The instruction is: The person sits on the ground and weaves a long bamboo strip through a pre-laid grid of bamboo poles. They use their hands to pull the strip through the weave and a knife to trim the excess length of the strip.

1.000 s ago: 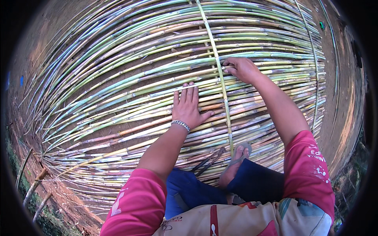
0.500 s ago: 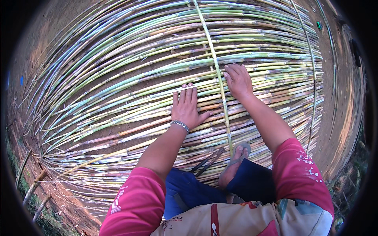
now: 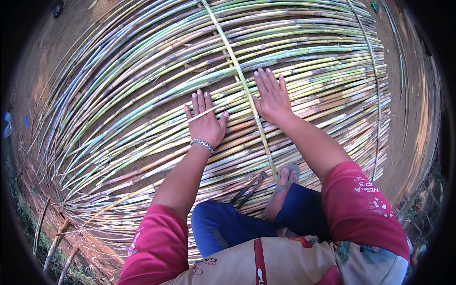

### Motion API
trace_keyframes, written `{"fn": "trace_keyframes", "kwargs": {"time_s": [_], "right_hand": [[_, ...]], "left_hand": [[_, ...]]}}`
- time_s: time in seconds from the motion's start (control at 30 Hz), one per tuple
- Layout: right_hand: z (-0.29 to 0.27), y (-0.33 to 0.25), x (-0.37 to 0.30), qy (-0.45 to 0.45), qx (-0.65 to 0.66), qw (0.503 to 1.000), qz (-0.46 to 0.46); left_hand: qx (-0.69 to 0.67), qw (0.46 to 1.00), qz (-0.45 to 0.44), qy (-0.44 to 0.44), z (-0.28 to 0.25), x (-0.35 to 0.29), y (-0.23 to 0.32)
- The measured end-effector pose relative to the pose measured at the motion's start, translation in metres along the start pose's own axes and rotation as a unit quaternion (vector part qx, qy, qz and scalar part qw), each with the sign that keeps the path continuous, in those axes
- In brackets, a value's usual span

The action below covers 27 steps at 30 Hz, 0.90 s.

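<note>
Many long cane stalks (image 3: 313, 90), green, yellow and purplish, lie side by side on the ground and draw together at the far left. My left hand (image 3: 208, 128), wearing a chain bracelet, rests flat on them with fingers apart, and a thin pale cane crosses its fingers. To its right, my right hand (image 3: 273, 100) lies spread over the stalks, its thumb beside a yellowish cross pole (image 3: 232, 57). This pole runs across the stalks between my hands. Neither hand is wrapped round anything.
A thinner cross pole (image 3: 373, 61) spans the right ends of the stalks. A dark-handled plier-like tool (image 3: 248, 191) lies by my sandaled foot (image 3: 282, 187). Wooden stakes (image 3: 54, 244) stand at lower left. A small green object (image 3: 374, 6) lies at upper right.
The view has shifted a little. My right hand has spread its fingers, and its thumb has come close to the cross pole. My left hand stays flat on the stalks, fingers a little more apart.
</note>
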State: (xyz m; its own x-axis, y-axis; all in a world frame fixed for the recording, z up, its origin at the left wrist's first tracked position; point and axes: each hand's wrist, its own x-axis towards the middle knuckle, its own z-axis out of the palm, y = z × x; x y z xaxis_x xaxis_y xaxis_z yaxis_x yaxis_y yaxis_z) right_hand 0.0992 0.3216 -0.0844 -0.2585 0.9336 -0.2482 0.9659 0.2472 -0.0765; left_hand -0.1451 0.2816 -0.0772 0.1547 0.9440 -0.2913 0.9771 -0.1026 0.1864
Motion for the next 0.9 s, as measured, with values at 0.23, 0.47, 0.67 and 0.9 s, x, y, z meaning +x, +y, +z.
{"fn": "trace_keyframes", "kwargs": {"time_s": [0.23, 0.47, 0.67, 0.9], "right_hand": [[0.004, 0.003, -0.002, -0.002, 0.008, 1.000, -0.002], [-0.002, 0.000, 0.006, -0.054, -0.002, 0.998, 0.011], [-0.004, 0.001, 0.001, -0.051, 0.000, 0.999, 0.013], [0.003, 0.001, 0.007, -0.054, -0.019, 0.998, -0.004]], "left_hand": [[0.018, 0.999, -0.003, -0.040, -0.006, 0.001, 0.008], [0.009, 0.997, -0.053, -0.050, -0.006, 0.005, 0.015], [-0.010, 0.996, -0.069, -0.050, -0.002, -0.003, 0.024], [-0.022, 0.993, -0.083, -0.082, -0.006, 0.001, 0.021]]}}
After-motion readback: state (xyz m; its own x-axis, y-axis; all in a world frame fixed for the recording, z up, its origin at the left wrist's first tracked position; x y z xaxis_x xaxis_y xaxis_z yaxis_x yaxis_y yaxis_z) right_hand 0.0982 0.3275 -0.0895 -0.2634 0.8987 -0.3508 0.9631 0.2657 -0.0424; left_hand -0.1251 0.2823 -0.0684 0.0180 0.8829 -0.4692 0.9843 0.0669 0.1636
